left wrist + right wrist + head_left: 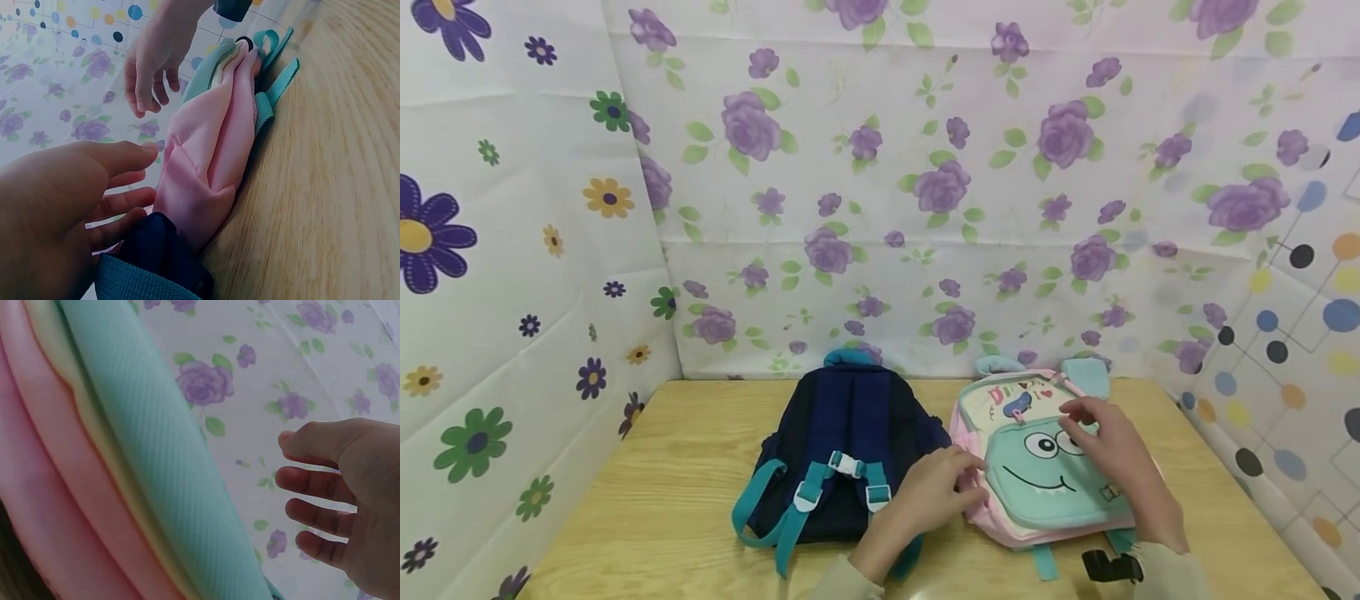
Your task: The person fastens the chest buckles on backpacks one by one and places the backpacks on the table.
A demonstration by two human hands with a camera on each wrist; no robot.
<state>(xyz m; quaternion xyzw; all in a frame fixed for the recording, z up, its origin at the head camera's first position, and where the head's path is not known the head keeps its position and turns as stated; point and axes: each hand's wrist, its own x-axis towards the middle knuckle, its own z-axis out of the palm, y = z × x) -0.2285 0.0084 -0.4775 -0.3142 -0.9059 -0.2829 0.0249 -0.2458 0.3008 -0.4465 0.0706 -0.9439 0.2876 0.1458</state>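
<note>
On the right half of the table lies a pink and mint backpack (1037,500) with a cartoon face on its front pocket. Beside it, to the left, a navy backpack (850,417) rests with its teal straps and white buckles facing up. My left hand (931,492) is at the pink backpack's left side, fingers loosely bent; whether they touch the fabric I cannot tell. Over the front pocket hovers my right hand (1108,442), holding nothing. In the right wrist view, that hand (350,494) has its fingers spread apart from the mint pocket (144,450).
Both bags lie on a light wooden table (677,467). A floral curtain (880,208) hangs behind it, with a daisy-patterned sheet (527,275) at the left and a dotted one (1300,350) at the right. A loose teal strap (760,508) lies near the navy backpack.
</note>
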